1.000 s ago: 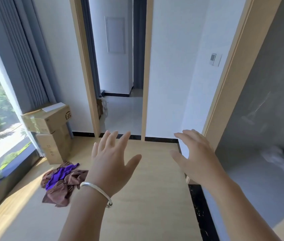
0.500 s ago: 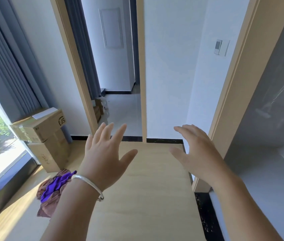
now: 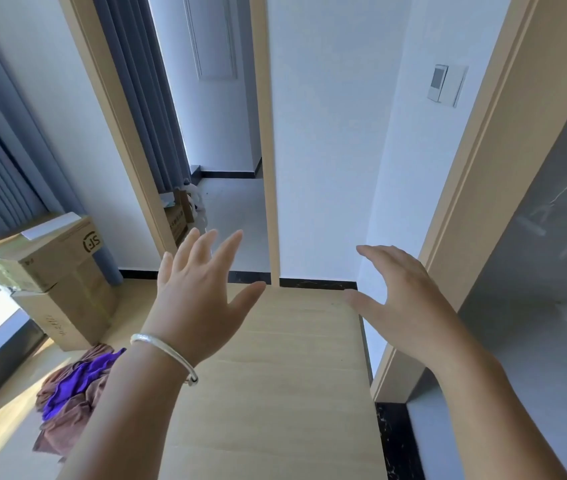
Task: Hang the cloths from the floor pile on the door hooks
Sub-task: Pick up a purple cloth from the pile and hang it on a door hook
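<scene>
A pile of brown and purple cloths (image 3: 70, 393) lies on the wooden floor at the lower left, partly hidden behind my left forearm. My left hand (image 3: 199, 299), with a silver bangle on the wrist, is held out in the air with fingers spread and holds nothing. My right hand (image 3: 403, 306) is also held out, fingers relaxed and empty. Both hands are well above and to the right of the pile. No door hooks are in view.
Two stacked cardboard boxes (image 3: 57, 275) stand by the window at the left, just behind the pile. An open doorway (image 3: 219, 188) lies ahead, with a white wall (image 3: 330, 150) to its right. A wooden door frame (image 3: 483, 181) and a grey room are at the right.
The view has tilted up and shifted right, so the cloth pile sits lower left and more behind my left forearm. Both hands stay open and raised.
</scene>
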`<state>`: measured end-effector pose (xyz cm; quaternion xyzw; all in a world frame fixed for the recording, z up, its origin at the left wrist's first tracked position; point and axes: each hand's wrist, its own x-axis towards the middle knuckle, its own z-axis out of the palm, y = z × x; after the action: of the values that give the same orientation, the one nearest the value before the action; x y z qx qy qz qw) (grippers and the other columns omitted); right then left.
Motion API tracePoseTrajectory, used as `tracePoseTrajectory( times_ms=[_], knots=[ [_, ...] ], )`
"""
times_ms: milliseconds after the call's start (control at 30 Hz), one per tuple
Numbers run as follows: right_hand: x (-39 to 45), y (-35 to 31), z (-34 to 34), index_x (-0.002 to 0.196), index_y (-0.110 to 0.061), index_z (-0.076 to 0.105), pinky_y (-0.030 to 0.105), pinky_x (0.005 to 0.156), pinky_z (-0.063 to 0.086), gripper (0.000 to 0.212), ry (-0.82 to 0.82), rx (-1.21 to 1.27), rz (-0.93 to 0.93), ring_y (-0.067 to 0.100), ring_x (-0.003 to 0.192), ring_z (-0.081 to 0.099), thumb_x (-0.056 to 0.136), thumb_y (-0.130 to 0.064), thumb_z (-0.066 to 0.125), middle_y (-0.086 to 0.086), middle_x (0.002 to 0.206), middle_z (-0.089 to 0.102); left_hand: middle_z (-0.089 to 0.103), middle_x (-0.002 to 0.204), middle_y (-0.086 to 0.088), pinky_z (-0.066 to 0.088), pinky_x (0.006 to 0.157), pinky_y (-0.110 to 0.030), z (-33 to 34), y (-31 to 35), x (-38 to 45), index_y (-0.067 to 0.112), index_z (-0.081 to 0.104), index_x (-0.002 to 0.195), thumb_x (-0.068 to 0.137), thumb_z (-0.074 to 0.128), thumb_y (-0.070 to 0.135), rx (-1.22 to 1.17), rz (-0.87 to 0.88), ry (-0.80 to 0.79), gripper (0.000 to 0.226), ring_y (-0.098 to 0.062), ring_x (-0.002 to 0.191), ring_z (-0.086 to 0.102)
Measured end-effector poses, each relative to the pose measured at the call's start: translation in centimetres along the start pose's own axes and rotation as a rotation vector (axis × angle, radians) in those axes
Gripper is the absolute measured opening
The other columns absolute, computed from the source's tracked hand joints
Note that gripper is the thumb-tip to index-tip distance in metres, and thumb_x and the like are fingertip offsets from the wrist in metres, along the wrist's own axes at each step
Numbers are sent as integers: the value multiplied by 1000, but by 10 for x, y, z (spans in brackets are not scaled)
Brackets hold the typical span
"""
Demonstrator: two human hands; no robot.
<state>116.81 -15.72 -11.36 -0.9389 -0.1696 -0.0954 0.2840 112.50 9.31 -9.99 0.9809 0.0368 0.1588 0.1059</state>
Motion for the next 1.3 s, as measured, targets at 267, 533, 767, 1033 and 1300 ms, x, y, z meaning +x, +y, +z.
tracePoseTrajectory(
  times_ms=[267,533,767,1033,1300],
  knots=[
    [105,31,20,146,-32,31,31,117,17,62,-46,-45,-17,4,142,13,91,-46,55,-15,148,32,13,159,3,1,116,-49,48,-11,107,39,7,149,84,31,71,-25,-8,-17,76,-21,147,-4],
    [259,52,39,146,-33,31,29,116,15,62,-52,-119,-50,5,144,11,91,-46,55,-15,151,30,13,159,3,2,117,-47,87,-40,247,39,7,149,86,35,67,-88,-55,12,75,-20,147,-5],
    [363,69,70,145,-30,33,30,117,18,61,-62,-125,-84,6,142,16,90,-45,57,-13,149,33,10,159,3,2,117,-47,118,-65,338,40,1,149,86,35,67,-92,-90,6,76,-19,147,-4],
    [469,91,126,146,-34,28,22,108,17,63,-157,-33,-158,-2,135,12,91,-45,56,-17,147,31,9,158,4,3,118,-46,152,-98,403,39,-1,149,87,35,66,-63,-232,-33,77,-16,146,-5],
    [614,97,179,147,-34,29,24,108,21,64,-290,106,-332,2,140,18,90,-43,56,-19,148,31,9,157,8,0,117,-44,168,-136,480,40,-7,147,88,39,64,13,-465,73,79,-14,146,-6]
  ],
)
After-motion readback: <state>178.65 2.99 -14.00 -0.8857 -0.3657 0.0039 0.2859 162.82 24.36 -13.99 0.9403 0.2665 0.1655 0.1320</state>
